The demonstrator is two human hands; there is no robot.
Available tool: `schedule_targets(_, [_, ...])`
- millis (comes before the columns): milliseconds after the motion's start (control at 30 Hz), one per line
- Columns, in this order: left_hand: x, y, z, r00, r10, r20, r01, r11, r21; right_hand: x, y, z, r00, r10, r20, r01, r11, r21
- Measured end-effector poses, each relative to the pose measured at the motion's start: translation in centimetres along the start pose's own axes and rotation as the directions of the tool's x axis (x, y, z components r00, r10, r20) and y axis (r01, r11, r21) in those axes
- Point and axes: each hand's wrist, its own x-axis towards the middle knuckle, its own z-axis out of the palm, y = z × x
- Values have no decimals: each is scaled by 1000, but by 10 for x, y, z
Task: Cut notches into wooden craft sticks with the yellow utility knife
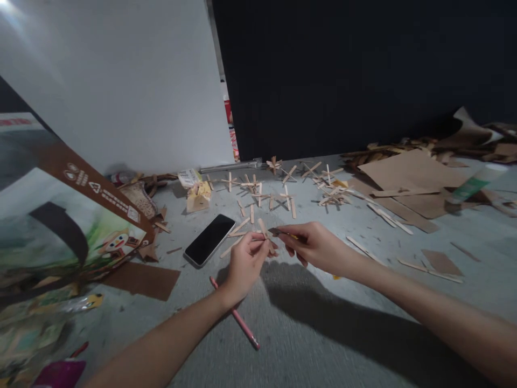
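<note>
My left hand (247, 264) is closed in a pinch on a short wooden craft stick (262, 226), which points up and away from the fingers. Just right of it, my right hand (309, 241) grips a small dark flat piece (274, 231) whose tip is close to the stick. A bit of yellow shows under the right fingers; what it belongs to is hidden. Beyond both hands lie several crossed pieces made of cut craft sticks (288, 198). A phone (210, 240) with a dark screen rests left of my left hand, and a pink pencil (244, 325) passes under my left wrist.
At left stands a printed paper bag (81, 215) beside a brown cardboard piece (141, 279). Cardboard sheets (404, 172), long craft sticks (390, 218) and a green-and-white tube (474, 183) lie at right. A white panel (121, 81) and a black panel (363, 70) close off the back.
</note>
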Motion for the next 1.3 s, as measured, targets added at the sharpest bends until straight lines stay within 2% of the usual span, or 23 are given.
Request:
schedule_targets(167, [0, -3, 0, 1000, 5, -20, -5, 1000, -2, -6, -9, 3, 998, -59, 28, 64, 979, -192])
schedule_targets(433, [-1, -4, 0, 1000, 14, -26, -13, 1000, 16, -6, -8, 12, 997, -70, -12, 63, 950, -306])
schedule_targets(700, [-1, -1, 2, 999, 4, -36, -2, 999, 32, -8, 6, 28, 990, -109, -90, 60, 901, -429])
schedule_targets(967, [-2, 0, 1, 999, -15, -52, 19, 997, 73, -6, 2, 33, 990, -88, -106, 43, 929, -368])
schedule_targets(1300, [-1, -5, -2, 996, 9, -89, 5, 989, 146, -6, -4, 41, 993, -37, -109, 32, 998, -50])
